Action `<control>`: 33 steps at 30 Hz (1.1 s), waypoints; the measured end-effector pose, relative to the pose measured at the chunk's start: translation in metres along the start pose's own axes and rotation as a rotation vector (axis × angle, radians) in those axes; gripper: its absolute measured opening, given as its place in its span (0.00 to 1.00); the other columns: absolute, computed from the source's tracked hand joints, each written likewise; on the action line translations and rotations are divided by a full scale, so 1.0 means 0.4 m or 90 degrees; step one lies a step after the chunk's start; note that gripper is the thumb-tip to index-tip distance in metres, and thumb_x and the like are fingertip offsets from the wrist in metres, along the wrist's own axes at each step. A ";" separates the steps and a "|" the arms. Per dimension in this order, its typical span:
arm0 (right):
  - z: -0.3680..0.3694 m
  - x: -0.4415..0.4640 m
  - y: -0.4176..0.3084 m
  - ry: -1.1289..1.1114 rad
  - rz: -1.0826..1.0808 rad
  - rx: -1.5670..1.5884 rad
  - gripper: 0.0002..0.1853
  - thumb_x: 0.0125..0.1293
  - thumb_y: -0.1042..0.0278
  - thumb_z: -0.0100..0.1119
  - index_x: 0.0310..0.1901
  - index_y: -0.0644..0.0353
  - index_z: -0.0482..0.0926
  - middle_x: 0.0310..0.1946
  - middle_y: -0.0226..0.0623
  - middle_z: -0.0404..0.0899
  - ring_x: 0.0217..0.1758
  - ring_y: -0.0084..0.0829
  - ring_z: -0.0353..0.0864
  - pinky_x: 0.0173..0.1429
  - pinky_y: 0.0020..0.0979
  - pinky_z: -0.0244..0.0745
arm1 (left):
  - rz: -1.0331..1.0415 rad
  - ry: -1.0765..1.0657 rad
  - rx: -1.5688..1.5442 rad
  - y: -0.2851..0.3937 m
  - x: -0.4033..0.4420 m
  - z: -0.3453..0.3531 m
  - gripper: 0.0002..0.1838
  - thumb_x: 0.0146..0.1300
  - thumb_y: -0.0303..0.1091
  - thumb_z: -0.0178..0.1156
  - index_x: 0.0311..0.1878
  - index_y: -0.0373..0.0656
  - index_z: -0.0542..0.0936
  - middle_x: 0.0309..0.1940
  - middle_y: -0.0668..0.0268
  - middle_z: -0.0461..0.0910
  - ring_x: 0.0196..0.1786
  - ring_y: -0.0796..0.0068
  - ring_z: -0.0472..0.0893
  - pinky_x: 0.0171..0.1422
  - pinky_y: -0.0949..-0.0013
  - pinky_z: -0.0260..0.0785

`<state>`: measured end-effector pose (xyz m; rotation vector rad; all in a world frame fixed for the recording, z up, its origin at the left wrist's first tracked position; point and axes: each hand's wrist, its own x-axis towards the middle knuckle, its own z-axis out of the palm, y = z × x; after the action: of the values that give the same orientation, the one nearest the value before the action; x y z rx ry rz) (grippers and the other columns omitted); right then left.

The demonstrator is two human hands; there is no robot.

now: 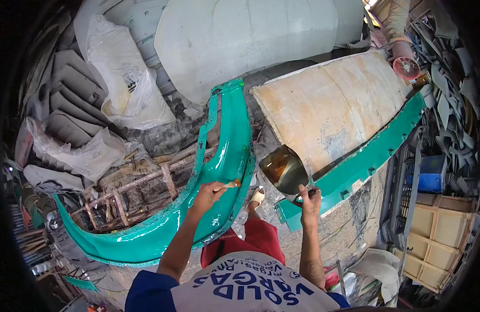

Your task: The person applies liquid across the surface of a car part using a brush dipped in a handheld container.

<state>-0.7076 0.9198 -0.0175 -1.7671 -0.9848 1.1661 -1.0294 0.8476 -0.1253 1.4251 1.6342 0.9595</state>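
Note:
My left hand (208,196) is closed round the handle of a small brush (232,183), whose tip is at the glossy inner face of a curved green mould (227,151). Wet-looking highlights run along that surface. My right hand (309,200) grips the rim or handle of a metal container (285,170), tilted, with amber liquid inside. The container is between the curved mould and a long straight green piece (354,174), above that piece's near end.
A large tan panel (339,104) lies beyond the straight piece. Big pale grey panels (245,41) stand at the back. Plastic-wrapped sacks (120,73) lie at the left. A wooden frame (118,208) sits inside the mould's curve. A blue container (431,174) is at the right.

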 end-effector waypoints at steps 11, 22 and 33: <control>-0.089 -0.017 0.006 -0.041 0.035 -0.013 0.26 0.63 0.53 0.68 0.47 0.66 0.69 0.35 0.29 0.68 0.37 0.22 0.67 0.41 0.26 0.68 | 0.001 -0.224 -0.093 0.010 0.506 -0.016 0.09 0.64 0.30 0.65 0.33 0.33 0.83 0.21 0.61 0.80 0.20 0.75 0.80 0.22 0.68 0.72; -0.142 0.014 0.025 -0.110 0.099 0.053 0.27 0.64 0.59 0.68 0.54 0.65 0.66 0.42 0.36 0.73 0.43 0.26 0.73 0.38 0.31 0.78 | 0.178 -0.040 0.225 -0.008 0.564 -0.023 0.18 0.67 0.27 0.57 0.60 0.45 0.79 0.31 0.52 0.79 0.34 0.58 0.81 0.37 0.59 0.72; -0.107 0.063 0.034 -0.159 0.066 0.137 0.26 0.59 0.64 0.72 0.52 0.65 0.67 0.41 0.38 0.75 0.41 0.25 0.75 0.41 0.28 0.76 | 0.066 -0.259 0.253 0.136 0.188 -0.039 0.10 0.65 0.31 0.61 0.48 0.43 0.84 0.37 0.54 0.82 0.41 0.52 0.83 0.44 0.58 0.74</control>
<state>-0.6578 0.9289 -0.0266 -1.5432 -0.8790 1.5272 -1.0274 0.9268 -0.0741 1.8446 1.5006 0.3661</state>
